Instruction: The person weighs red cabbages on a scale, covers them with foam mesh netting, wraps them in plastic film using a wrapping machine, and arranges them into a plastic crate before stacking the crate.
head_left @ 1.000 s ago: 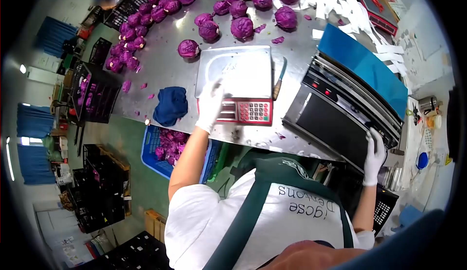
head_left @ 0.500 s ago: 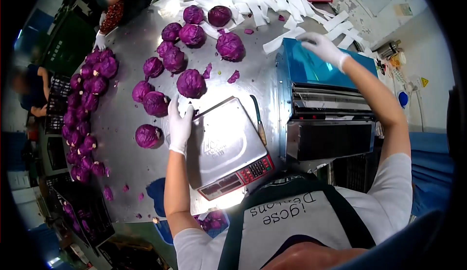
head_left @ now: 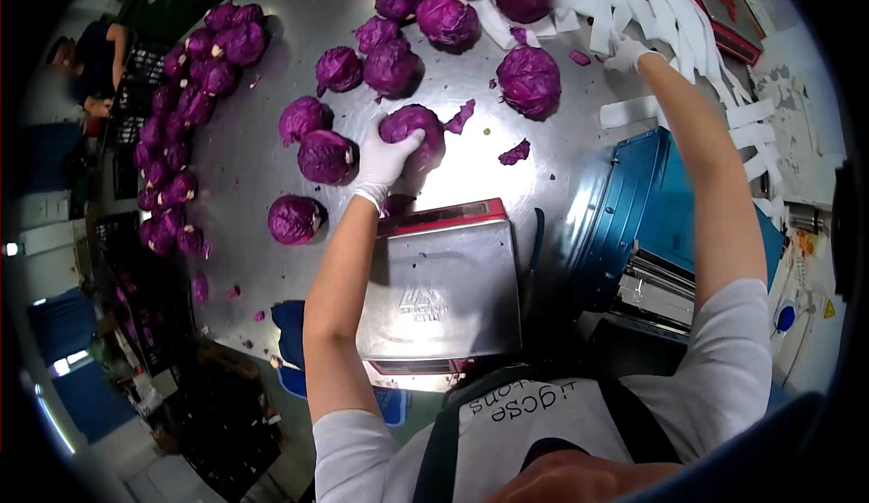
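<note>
My left hand (head_left: 385, 154), in a white glove, is closed around the side of a red cabbage (head_left: 418, 127) on the metal table, just beyond the scale. The digital scale (head_left: 444, 295) has a flat metal plate with nothing on it. At the upper right my right hand (head_left: 629, 54), also gloved, is at the edge of a pile of white strips (head_left: 674, 14). Its fingers look bent, but white glove and white strips blend, so I cannot make out a hold. Several more red cabbages (head_left: 529, 82) lie beyond my left hand.
A blue machine (head_left: 652, 186) stands right of the scale, with a knife (head_left: 538, 236) between them. More cabbages (head_left: 195, 105) line the table's left edge. Torn leaves (head_left: 514, 153) lie on the metal table (head_left: 253, 150). Another person (head_left: 100, 59) is by black crates at the far left.
My left hand has gone from the scale's edge to the cabbage and closed on it. My right hand has moved off the blue machine to the white strips. The view has shifted and turned.
</note>
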`<action>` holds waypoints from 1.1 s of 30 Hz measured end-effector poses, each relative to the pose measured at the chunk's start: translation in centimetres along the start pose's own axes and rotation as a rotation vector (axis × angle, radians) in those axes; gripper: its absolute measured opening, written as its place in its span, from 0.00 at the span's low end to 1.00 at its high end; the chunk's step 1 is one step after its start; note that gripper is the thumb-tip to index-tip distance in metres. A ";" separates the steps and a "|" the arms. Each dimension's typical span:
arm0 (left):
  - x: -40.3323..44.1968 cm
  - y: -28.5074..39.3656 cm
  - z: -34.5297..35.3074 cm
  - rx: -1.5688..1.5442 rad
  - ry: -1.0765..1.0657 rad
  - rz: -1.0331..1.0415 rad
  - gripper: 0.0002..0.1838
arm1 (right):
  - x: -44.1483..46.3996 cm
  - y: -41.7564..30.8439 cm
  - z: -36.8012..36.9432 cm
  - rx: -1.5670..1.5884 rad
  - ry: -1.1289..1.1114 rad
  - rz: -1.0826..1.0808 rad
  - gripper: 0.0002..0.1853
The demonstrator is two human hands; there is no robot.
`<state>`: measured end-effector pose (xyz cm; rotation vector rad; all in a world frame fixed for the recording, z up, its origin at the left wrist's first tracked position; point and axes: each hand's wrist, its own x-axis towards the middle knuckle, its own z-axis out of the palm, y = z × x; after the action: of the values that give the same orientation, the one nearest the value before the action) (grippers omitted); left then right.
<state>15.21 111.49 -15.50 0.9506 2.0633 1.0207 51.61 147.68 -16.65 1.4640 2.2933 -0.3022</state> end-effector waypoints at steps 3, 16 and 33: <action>-4.0 1.3 -1.9 -0.147 0.029 0.071 0.46 | -3.2 -0.7 -3.0 0.061 0.319 -0.089 0.26; -29.6 3.1 -4.5 0.072 0.024 0.105 0.53 | -43.0 1.5 -9.9 1.018 0.694 -0.403 0.28; -40.9 7.1 3.3 -0.250 -0.075 0.442 0.35 | -52.3 -14.9 10.3 2.345 -0.567 -0.507 0.14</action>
<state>41.93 82.48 -2.12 1.3183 1.6481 1.4064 59.78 94.58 -3.23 0.6429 0.8767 -3.4732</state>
